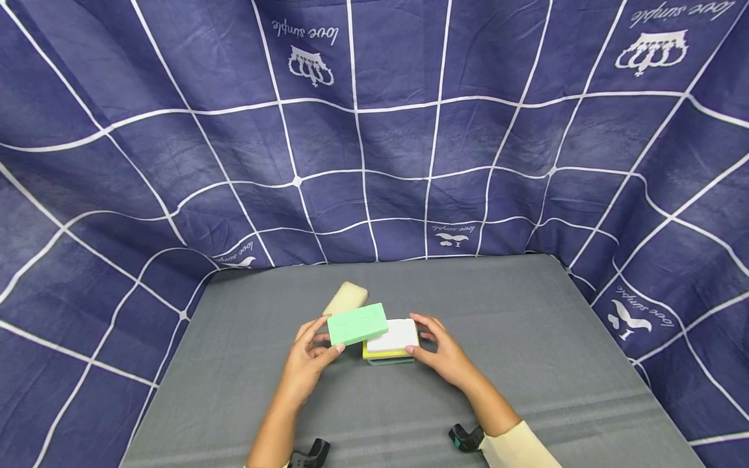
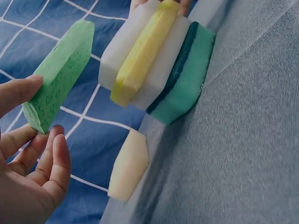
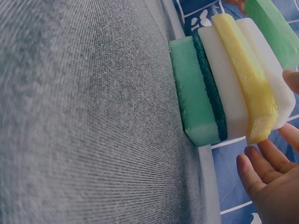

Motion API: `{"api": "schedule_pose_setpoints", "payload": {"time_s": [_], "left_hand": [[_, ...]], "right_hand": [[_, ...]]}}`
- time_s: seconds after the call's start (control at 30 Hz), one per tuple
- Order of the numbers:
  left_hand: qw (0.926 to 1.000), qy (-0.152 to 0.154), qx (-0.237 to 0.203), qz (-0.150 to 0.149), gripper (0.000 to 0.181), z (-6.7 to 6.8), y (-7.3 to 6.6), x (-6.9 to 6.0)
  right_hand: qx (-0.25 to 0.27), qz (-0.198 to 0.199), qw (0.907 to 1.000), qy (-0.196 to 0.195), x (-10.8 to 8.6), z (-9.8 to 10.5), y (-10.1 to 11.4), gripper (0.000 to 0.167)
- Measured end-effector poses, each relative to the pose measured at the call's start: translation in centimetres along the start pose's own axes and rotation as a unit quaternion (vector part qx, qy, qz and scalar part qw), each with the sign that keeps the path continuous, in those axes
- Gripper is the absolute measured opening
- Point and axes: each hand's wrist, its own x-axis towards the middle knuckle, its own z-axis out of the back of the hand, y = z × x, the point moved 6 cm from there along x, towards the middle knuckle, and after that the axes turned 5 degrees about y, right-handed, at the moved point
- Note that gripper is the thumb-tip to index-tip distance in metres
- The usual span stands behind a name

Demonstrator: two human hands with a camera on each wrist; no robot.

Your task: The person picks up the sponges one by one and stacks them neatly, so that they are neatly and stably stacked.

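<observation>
My left hand (image 1: 307, 354) pinches a light green sponge block (image 1: 357, 324) by its left end, thumb on the near edge. This block is held tilted above the left part of a stack of sponges. On top of the stack lies a white sponge (image 1: 394, 335), with a yellow sponge (image 3: 247, 79) under it. Below those come another white sponge (image 3: 223, 77) and, on the table, a green sponge (image 3: 194, 93) with a dark scouring layer. My right hand (image 1: 441, 354) holds the top white sponge at its right end, between thumb and fingers.
A cream-coloured sponge (image 1: 346, 298) lies on the grey cloth-covered table (image 1: 497, 312), behind and left of the stack. Blue curtains (image 1: 398, 143) with white grid lines hang around the table's back and sides.
</observation>
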Motion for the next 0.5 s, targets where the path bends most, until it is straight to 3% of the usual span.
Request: {"api": "schedule_pose_setpoints", "payload": {"time_s": [0.5], "left_hand": [[0.9976,0.035,0.04,-0.044,0.067,-2.6,-0.6,1.1]], "right_hand": [[0.005,0.001,0.9999,0.009,0.1,0.1,0.1,0.065]]}}
